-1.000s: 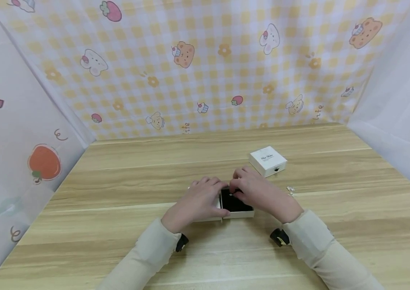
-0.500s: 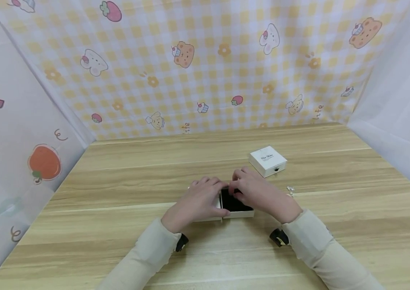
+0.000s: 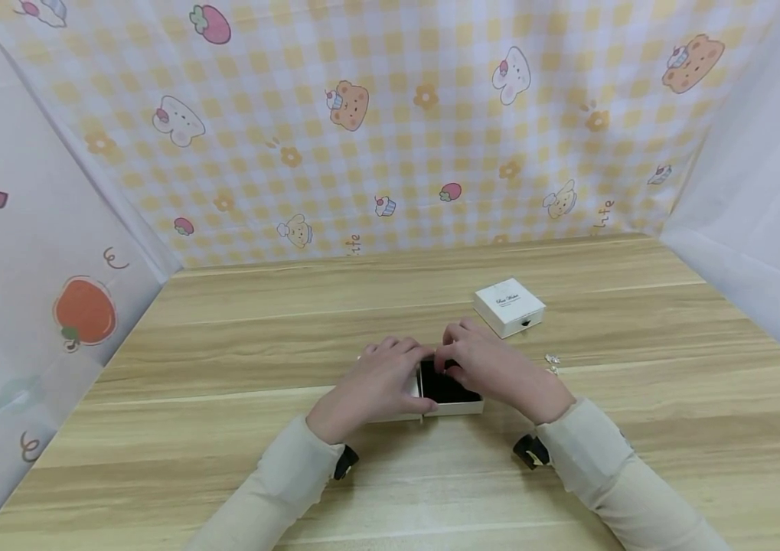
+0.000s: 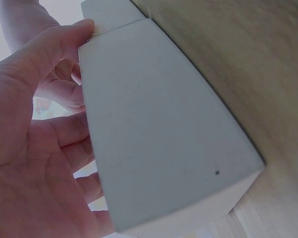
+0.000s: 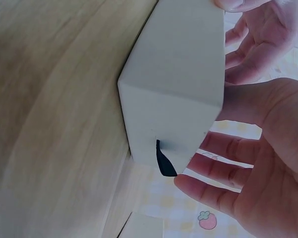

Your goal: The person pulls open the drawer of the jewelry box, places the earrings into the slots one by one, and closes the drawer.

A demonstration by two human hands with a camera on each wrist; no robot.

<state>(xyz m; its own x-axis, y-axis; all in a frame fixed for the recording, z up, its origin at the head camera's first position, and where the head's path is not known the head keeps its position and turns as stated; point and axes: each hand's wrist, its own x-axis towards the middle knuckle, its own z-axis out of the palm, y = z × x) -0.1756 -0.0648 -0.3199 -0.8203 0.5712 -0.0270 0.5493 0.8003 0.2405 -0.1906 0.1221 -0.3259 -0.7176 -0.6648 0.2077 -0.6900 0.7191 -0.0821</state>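
A white drawer-style jewelry box (image 3: 454, 409) lies at the middle of the table, its black-lined tray (image 3: 452, 390) slid out to the right. My left hand (image 3: 379, 379) holds the box across its top, thumb at the near edge and fingers toward the far edge. The fingers of my right hand (image 3: 482, 356) are curled down into the tray's far left part, pinching a tiny silvery piece that they mostly hide; its kind is unclear. A black ribbon pull (image 5: 165, 161) sticks out of the tray's end in the right wrist view.
Behind my right hand stands a second white box (image 3: 509, 308), closed, with dark lettering on its lid. Small silvery pieces (image 3: 553, 360) lie on the wooden table (image 3: 279, 329) to the right. A yellow checked curtain (image 3: 390, 153) hangs along the back edge.
Both hands keep almost the same place. The bright speck at my right fingertips, clearer a second ago, is now mostly covered by the fingers.
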